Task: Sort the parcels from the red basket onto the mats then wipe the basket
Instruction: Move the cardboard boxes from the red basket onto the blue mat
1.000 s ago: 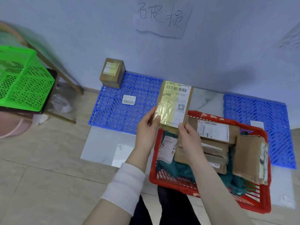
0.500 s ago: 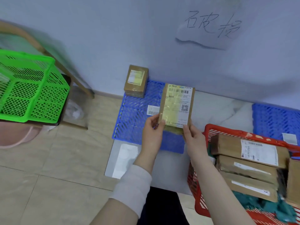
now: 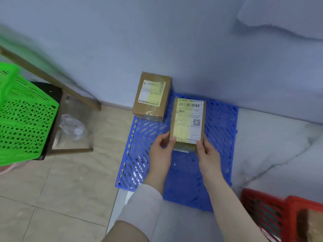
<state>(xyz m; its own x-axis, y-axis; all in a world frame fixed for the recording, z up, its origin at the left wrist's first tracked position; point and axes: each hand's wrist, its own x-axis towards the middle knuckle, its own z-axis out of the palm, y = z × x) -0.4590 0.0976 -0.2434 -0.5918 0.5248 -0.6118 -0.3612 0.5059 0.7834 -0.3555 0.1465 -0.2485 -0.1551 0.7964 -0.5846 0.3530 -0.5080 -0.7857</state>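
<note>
Both hands hold one parcel (image 3: 187, 123) by its near end over the blue mat (image 3: 138, 154). The left hand (image 3: 161, 151) pinches the near left corner, thumb on the label and fingers curled under. The right hand (image 3: 208, 154) pinches the near right corner the same way. The parcel is a flat brown box with a yellow and white label facing up, a barcode at its far end and a QR code on its right side. Whether its underside touches the mat I cannot tell. A second parcel (image 3: 152, 96), also brown and labelled, sits on the mat's far left corner against the wall (image 3: 174, 41), just beside the held one. The mat lies partly on a pale marble slab (image 3: 272, 145). The red basket (image 3: 262, 210) stands at the lower right, cut off by the frame's edge, with another brown parcel (image 3: 312, 222) showing inside it. At the left a green basket (image 3: 26, 119) rests on a dark stool (image 3: 50, 95), and a clear plastic bag (image 3: 73, 126) lies on the tiles under it. A white sleeve (image 3: 145, 203) covers the left forearm.
</note>
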